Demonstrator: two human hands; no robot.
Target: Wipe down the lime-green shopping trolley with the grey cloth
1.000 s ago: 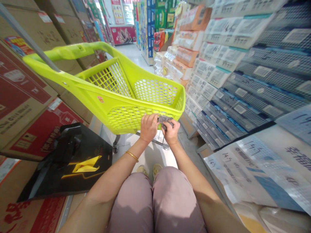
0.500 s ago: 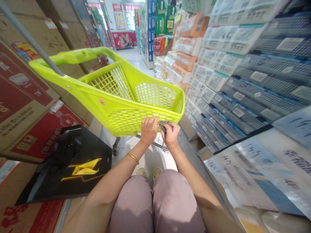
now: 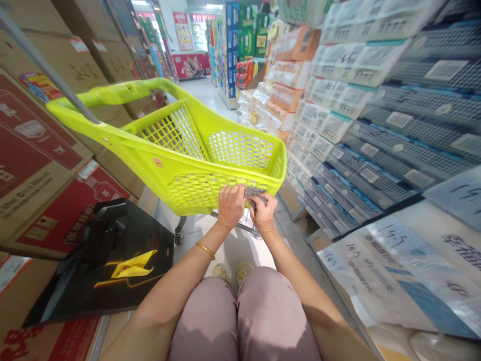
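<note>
Grey cloth (image 3: 254, 191), crumpled, or something much like it, is right up against the near side of the lime-green cart (image 3: 143, 156), just by its front corner! The right hand (image 3: 264, 213) has it pinched between thumb and bent fingers, a closed grip, and look at the left hand (image 3: 231, 204), fingers curled at the cloth's other end, against the cart's slatted side. Is that one gripping the cloth or just steadying it? I can't tell from here.

So where's the danger? If those right fingertips loosen, I reckon the cloth, bunched so small, could slip down onto the floor (image 3: 225, 246) below the cart. And a loose fold might snag in the cart's holes if it's tugged sideways. Then there's the wheel (image 3: 179, 236) under the cart: one firm push on that side, and I'd guess the whole thing could roll, taking the surface out from under both hands.

Black bag (image 3: 150, 296) beside the cart, on the cartons' side; if the cart swings round that way, it might knock it. Over past the cart's front end, stacked packs (image 3: 326, 115) rise close by, so a forward roll could bump them.
</note>
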